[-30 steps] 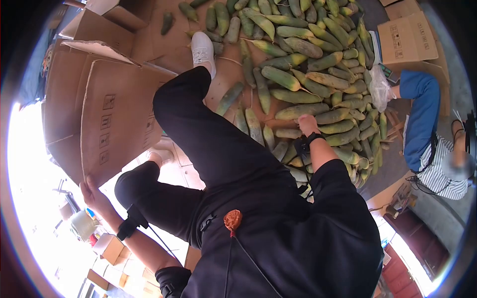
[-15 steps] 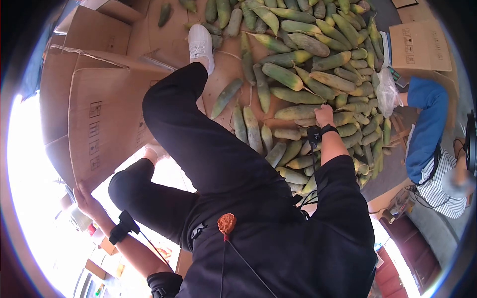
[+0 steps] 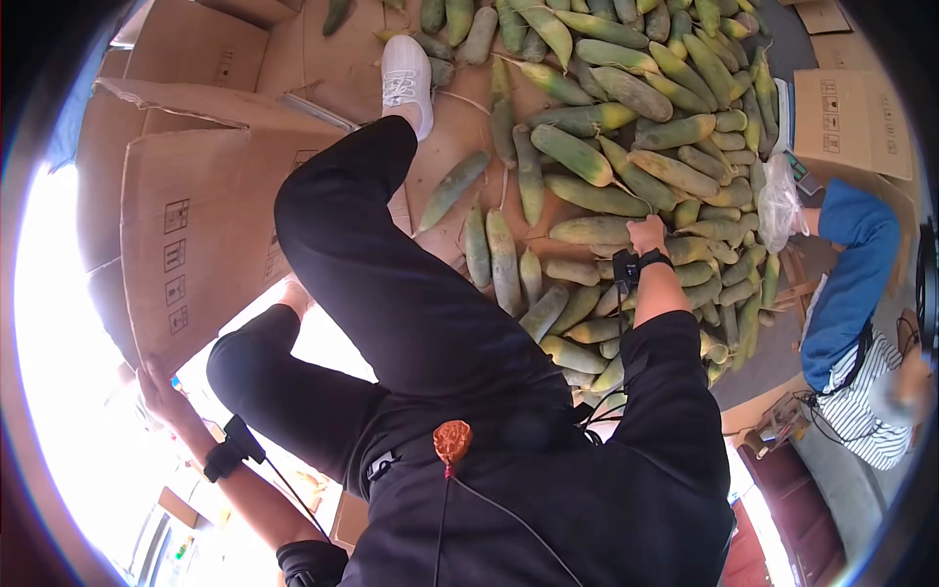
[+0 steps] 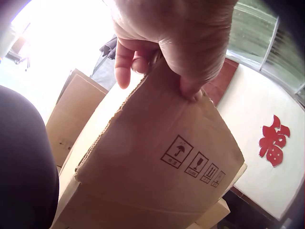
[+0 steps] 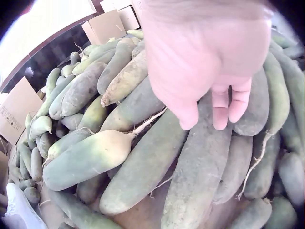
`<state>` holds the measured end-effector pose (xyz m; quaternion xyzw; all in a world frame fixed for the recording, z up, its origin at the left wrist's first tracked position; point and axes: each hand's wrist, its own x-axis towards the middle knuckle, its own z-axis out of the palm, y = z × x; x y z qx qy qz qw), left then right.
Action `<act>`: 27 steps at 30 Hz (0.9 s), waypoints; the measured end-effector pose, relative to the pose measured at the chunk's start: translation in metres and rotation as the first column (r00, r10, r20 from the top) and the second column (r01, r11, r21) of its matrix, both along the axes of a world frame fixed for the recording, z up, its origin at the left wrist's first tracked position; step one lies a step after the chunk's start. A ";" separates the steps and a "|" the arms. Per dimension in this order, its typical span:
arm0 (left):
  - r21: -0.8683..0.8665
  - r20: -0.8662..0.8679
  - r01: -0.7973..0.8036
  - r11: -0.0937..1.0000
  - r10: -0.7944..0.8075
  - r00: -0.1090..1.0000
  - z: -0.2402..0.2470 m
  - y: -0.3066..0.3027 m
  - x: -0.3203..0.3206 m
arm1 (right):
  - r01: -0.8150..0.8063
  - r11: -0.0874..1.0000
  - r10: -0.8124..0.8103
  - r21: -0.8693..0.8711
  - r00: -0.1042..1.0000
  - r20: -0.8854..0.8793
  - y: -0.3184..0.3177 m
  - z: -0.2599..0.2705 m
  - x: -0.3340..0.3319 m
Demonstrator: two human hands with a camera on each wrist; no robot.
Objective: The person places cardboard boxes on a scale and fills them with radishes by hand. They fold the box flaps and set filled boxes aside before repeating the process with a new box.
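My left hand (image 4: 176, 43) grips the edge of a large cardboard box (image 4: 147, 138), thumb on the printed side and fingers over the far side. In the head view that box (image 3: 205, 225) stands tilted at the left, the hand at its lower corner. My right hand (image 3: 647, 235) is on a pile of green radishes, at the thick end of a long radish (image 3: 590, 231). In the right wrist view, thumb and fingers straddle the upper end of this radish (image 5: 198, 171). A pale-tipped radish (image 5: 90, 157) with a thin root lies beside it.
More green radishes (image 3: 646, 93) spread over flattened cardboard (image 3: 430, 191). A white shoe (image 3: 406, 83) is planted at the pile's left. At the right are another carton (image 3: 851, 122), a clear plastic bag (image 3: 778, 201) and a second person in blue trousers (image 3: 851, 254).
My right hand has moved rightward along the long radish to its thick end. The left hand stays on the box edge, and the head view has shifted slightly.
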<state>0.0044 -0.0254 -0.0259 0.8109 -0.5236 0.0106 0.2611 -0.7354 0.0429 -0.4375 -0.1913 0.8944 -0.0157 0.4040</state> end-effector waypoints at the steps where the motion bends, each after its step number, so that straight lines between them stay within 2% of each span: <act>1: -0.006 0.003 -0.007 1.000 0.007 1.000 0.000 0.000 0.000 | 0.002 1.000 -0.002 0.002 1.000 -0.002 0.004 -0.003 -0.002; 4: -0.004 -0.023 -0.007 1.000 0.007 1.000 0.000 0.001 0.002 | -0.068 0.993 0.058 -0.092 0.992 -0.114 0.001 0.039 0.023; 6: -0.003 -0.056 -0.004 1.000 0.004 0.998 0.000 0.000 0.002 | -0.285 0.954 0.254 -0.098 0.934 -0.250 0.002 0.062 0.043; 10: 0.001 -0.024 -0.044 0.999 0.044 0.999 0.001 0.000 -0.008 | -0.393 0.901 0.348 -0.185 0.908 -0.235 0.012 0.085 0.080; 12: -0.005 -0.027 -0.041 0.999 0.041 0.999 0.002 0.000 -0.009 | -0.527 0.800 0.476 -0.285 0.848 -0.232 0.019 0.094 0.101; 17: 0.046 0.064 -0.040 0.998 0.037 0.997 0.003 0.000 -0.008 | -0.594 0.749 0.557 -0.294 0.805 -0.205 0.029 0.116 0.129; 19: 0.050 0.070 -0.036 0.998 0.033 0.997 0.004 0.001 -0.007 | -0.625 0.736 0.627 -0.262 0.774 -0.085 0.030 0.129 0.134; 20: 0.054 0.076 -0.033 0.998 0.029 0.997 0.004 0.001 -0.007 | -0.625 0.736 0.627 -0.260 0.774 -0.085 0.031 0.131 0.136; 22: 0.042 0.060 -0.024 0.999 0.021 0.998 0.004 0.000 -0.009 | -0.629 0.683 0.652 -0.372 0.754 -0.080 0.038 0.137 0.138; 25: 0.021 0.054 -0.017 1.000 0.016 0.998 0.004 -0.001 -0.012 | -0.655 0.657 0.675 -0.373 0.732 -0.096 0.053 0.133 0.136; 26: 0.017 0.060 -0.019 1.000 0.018 0.998 0.004 -0.001 -0.012 | -0.655 0.657 0.675 -0.373 0.732 -0.096 0.058 0.121 0.130; 27: 0.018 0.060 -0.021 1.000 0.020 0.998 0.004 -0.001 -0.012 | -0.533 0.766 0.580 -0.359 0.814 0.028 0.063 0.103 0.119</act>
